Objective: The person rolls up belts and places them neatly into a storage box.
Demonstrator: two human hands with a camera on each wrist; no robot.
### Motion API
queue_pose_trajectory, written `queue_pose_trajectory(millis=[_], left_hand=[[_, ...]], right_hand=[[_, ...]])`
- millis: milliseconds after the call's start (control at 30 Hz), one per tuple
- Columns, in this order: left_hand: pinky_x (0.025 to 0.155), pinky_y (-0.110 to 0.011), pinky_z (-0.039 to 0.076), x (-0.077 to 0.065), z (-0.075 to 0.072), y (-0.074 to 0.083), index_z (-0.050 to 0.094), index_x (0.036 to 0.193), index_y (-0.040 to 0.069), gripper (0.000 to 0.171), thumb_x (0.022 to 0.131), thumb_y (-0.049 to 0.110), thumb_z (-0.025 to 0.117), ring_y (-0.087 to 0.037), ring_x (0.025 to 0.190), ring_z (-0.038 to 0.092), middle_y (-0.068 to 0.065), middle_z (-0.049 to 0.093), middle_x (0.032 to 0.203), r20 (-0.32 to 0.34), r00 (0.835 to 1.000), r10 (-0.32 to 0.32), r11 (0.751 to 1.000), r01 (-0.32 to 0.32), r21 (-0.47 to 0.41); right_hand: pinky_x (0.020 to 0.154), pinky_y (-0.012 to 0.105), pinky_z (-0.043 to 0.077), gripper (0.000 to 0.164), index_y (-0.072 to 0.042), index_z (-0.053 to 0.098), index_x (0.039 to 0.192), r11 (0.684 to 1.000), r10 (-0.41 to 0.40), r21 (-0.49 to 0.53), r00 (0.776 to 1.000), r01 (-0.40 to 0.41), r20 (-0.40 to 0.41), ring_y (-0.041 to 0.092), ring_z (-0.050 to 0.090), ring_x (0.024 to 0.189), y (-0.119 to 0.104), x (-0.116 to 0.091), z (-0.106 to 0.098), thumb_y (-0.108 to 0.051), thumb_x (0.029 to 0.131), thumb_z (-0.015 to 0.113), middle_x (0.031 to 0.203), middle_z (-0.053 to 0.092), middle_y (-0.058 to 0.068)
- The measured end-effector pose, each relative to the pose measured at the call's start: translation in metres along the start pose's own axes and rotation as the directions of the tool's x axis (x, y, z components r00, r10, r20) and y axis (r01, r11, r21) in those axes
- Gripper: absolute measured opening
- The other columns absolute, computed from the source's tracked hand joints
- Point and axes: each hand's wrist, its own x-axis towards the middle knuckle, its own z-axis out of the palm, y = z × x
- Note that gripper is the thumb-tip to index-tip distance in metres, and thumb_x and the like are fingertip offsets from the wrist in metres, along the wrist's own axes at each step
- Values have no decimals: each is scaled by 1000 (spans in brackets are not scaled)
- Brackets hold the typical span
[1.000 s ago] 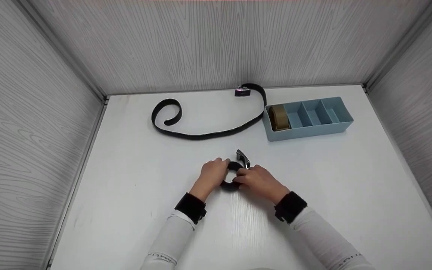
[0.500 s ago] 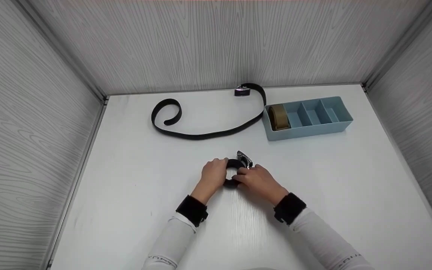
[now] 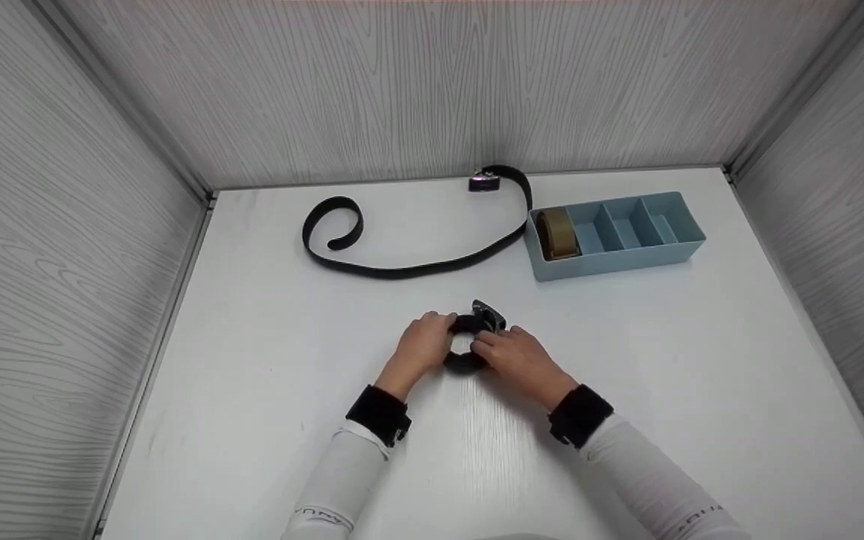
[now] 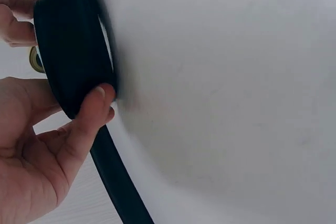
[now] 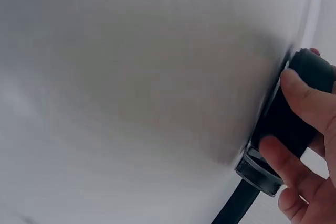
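Observation:
A black belt is rolled into a ring on the table in front of me, standing on its edge. Its silver buckle sits at the far right of the roll. From the left, my left hand grips the roll; in the left wrist view its thumb presses the outer face of the coil. My right hand grips the opposite side, just below the buckle. In the right wrist view, two of its digits lie on the coil, one close to the buckle. The fingers behind the roll are partly hidden.
A second black belt lies unrolled on its edge further back, its buckle near the back wall. To the right stands a blue divided box with a rolled brown belt in its leftmost compartment. Walls enclose the back and sides.
The rolled belt has shifted slightly away from me, and its buckle lies closer against the coil. The right fingers have drawn back a little from the ring's centre. Both hands keep their grip.

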Motion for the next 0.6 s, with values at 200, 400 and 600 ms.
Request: queue_pose_trajectory(millis=[200,400,600], left_hand=[[74,-38,48,4,-4,-3,70,96,4,17,89,2,55,-25,84,62,-11,68,93,59,998,-4,980,16,-198],[46,-25,43,6,-11,-7,73,95,3,24,83,0,53,-13,47,53,-10,65,75,213,977,-25,895,117,-431],[39,-23,40,6,-16,-11,75,97,1,27,84,2,52,-10,39,48,-7,62,65,278,960,-22,808,181,-561]], right_hand=[[69,37,48,20,-10,63,102,999,-15,38,1000,15,-2,24,64,85,11,-6,-4,-8,85,73,107,63,1],[81,39,50,41,-9,62,114,987,-42,154,999,42,-2,24,63,99,19,-12,-17,-12,78,83,116,62,2],[86,38,50,46,-5,61,118,970,-37,241,999,28,36,23,62,104,19,-10,-32,-10,78,84,119,59,5]])
